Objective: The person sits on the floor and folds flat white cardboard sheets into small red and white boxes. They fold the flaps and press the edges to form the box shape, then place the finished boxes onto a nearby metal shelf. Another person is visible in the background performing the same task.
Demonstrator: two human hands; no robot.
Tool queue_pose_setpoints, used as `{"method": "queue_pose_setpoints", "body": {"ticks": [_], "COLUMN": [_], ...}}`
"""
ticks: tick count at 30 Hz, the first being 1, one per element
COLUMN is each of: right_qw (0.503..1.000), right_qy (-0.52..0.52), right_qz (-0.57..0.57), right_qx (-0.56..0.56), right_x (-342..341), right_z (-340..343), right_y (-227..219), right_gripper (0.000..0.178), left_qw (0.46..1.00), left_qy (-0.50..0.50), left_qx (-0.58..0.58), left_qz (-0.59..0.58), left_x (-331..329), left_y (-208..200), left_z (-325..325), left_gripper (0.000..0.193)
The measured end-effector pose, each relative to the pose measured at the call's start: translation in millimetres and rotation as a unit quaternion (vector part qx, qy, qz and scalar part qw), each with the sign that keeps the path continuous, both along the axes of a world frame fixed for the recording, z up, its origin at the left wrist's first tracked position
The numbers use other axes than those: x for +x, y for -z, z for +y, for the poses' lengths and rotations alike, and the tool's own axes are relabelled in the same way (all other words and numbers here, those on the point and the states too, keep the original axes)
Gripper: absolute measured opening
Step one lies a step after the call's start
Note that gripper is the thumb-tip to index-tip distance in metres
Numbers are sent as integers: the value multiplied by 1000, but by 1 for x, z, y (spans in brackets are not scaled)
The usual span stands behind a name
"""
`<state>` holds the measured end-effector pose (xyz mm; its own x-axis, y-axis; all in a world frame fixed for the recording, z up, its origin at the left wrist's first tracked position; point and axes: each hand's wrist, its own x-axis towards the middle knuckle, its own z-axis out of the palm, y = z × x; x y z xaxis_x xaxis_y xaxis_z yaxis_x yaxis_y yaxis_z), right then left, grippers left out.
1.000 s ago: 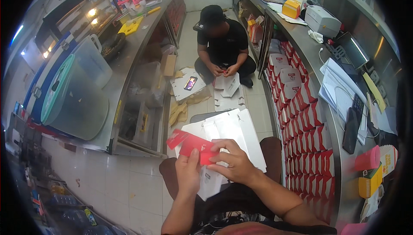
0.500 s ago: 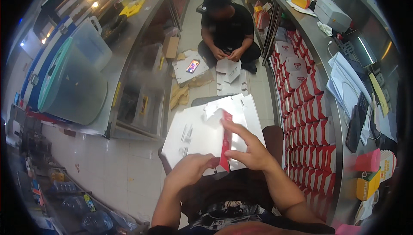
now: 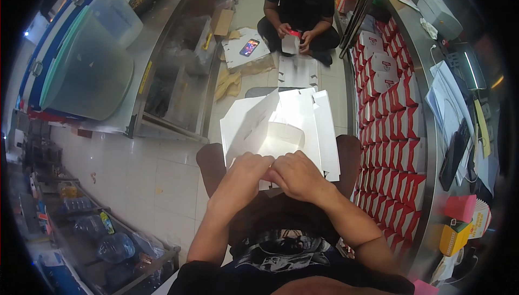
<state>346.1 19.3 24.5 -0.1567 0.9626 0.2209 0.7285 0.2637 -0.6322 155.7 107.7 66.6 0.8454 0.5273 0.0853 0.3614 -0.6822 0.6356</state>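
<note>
A partly folded white carton [image 3: 283, 139] stands in front of me, with one tall panel raised on its left and its hollow facing up. My left hand [image 3: 247, 175] grips its near edge with curled fingers. Close beside it, my right hand [image 3: 301, 175] is closed on the same edge, thumb pointing inward. Both hands hide the carton's near side and most of what the fingertips press. Beneath lies a stack of flat white carton sheets [image 3: 328, 154], resting over my lap.
Across from me a person [image 3: 298, 3] sits on the floor, holding a small red-and-white box [image 3: 291, 42]. A phone [image 3: 250, 47] lies on white card. Stacked red-and-white boxes [image 3: 386, 157] line the right, under a metal counter. A translucent tub [image 3: 92, 62] stands on the left counter.
The carton's red side has turned out of sight and its white hollow now faces up. My hands have come together at its near edge. The view has tilted down.
</note>
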Motion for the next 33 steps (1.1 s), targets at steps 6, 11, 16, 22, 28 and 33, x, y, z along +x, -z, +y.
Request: {"method": "queue_pose_setpoints", "body": {"ticks": [6, 11, 16, 22, 28, 33], "right_qw": [991, 977, 977, 985, 987, 977], "right_qy": [82, 93, 117, 116, 133, 187], "right_qz": [58, 149, 128, 67, 20, 11], "right_qx": [84, 124, 127, 113, 83, 102], "right_x": [7, 8, 10, 17, 15, 14], "right_z": [6, -2, -15, -24, -29, -31], "right_y": [-16, -18, -11, -11, -10, -5], "right_gripper": [16, 7, 11, 22, 33, 35], "left_qw": [930, 750, 697, 672, 687, 685], "left_qy": [-199, -275, -215, -186, -214, -244], "left_qx": [85, -506, -618, -646, -608, -583], "left_qz": [-296, -325, -292, -312, -336, -362], "left_x": [21, 38, 49, 51, 52, 60], "left_y": [11, 23, 24, 31, 48, 48], "left_z": [-24, -33, -33, -36, -44, -50], "left_gripper": [57, 65, 65, 60, 60, 61]}}
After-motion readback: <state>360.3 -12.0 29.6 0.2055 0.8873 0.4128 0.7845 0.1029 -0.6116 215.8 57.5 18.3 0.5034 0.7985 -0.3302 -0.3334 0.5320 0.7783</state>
